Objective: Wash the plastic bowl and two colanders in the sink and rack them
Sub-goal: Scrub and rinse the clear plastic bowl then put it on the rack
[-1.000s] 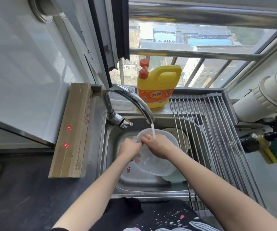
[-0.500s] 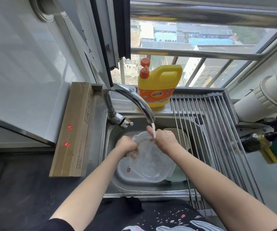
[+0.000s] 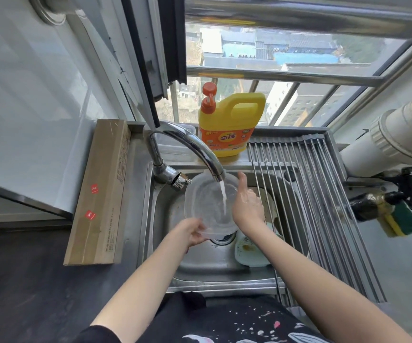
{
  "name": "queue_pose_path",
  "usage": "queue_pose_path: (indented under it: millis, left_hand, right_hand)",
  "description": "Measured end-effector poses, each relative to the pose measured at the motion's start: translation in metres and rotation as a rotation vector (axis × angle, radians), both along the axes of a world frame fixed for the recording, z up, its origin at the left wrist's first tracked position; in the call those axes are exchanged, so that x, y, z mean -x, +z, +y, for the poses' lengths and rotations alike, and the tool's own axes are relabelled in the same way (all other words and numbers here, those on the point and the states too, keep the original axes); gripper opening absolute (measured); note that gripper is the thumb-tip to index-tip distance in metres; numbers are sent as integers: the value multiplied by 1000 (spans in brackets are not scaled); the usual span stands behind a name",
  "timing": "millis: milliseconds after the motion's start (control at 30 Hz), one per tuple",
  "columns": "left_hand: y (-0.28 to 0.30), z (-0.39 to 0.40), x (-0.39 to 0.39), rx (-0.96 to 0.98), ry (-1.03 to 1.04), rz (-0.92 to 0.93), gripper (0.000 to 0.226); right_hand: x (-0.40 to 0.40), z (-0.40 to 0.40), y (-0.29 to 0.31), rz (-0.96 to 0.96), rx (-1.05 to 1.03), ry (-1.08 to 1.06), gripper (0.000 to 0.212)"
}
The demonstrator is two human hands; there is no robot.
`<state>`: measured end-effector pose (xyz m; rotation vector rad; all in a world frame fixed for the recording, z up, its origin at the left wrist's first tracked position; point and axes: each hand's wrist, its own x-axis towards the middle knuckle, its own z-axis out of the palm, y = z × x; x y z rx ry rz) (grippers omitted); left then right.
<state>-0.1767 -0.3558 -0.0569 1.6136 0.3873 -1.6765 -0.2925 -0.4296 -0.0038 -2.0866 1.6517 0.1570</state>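
Tilting over the sink [image 3: 200, 266], the clear plastic bowl [image 3: 203, 201] is held with its open mouth facing up toward the camera and its long axis running from the near rim away toward the window, directly below the faucet [image 3: 195, 149]. A thin stream of water [image 3: 223, 198] falls into its hollow. The left hand [image 3: 191, 232] pinches the bowl's near rim, fingers curled under the edge. The right hand [image 3: 247, 205] lies against the bowl's right side with wet fingers nearly straight and the thumb raised; it grips nothing. A pale colander [image 3: 248, 251] sits low in the basin, just right of the drain and partly under the right forearm. A roll-up rack [image 3: 306, 194] of steel rods covers the sink's right part. Behind the faucet stands a yellow detergent jug [image 3: 232, 127] with an orange pump and an orange label whose characters are too small to read. A long cardboard box [image 3: 101, 194] with two red stickers lies left of the sink, its fine print unreadable.
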Motion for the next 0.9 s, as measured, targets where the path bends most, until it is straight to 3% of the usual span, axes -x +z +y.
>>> queue_pose_path:
  millis: [33, 100, 167, 233, 333, 400, 467, 567, 733, 833, 900]
  left_hand:
    - [-2, -2, 1, -1, -25, -13, 51]
    - [-3, -6, 4, 1, -99, -76, 51]
    - [-3, -6, 5, 31, -136, -106, 55]
    - [-3, -2, 6, 73, -150, -46, 56]
    - [3, 5, 9, 148, -153, 62, 39]
    - [9, 8, 10, 217, -103, 142, 31]
    - [11, 13, 10, 259, -88, 215, 30]
    - [12, 18, 14, 273, -84, 236, 29]
    - [9, 19, 22, 257, 4, 230, 33]
    - [6, 25, 24, 223, 36, 266, 33]
    - [6, 30, 23, 167, 60, 344, 30]
  right_hand:
    - [2, 2, -1, 39, 34, 38, 84]
    - [5, 4, -7, 169, 353, 287, 93]
    - [1, 6, -11, 215, 492, 590, 77]
    - [-3, 9, -17, 196, 278, 698, 53]
    - [-7, 5, -30, 223, 62, 481, 70]
    - [-13, 6, -34, 330, -81, 520, 79]
    - [-20, 6, -32, 391, -234, 621, 75]
    - [-22, 2, -24, 326, -323, 744, 72]
    - [-15, 1, -6, 248, -760, 713, 58]
    - [-19, 5, 5, 296, -807, 693, 54]
    - [-24, 1, 7, 319, -693, 706, 43]
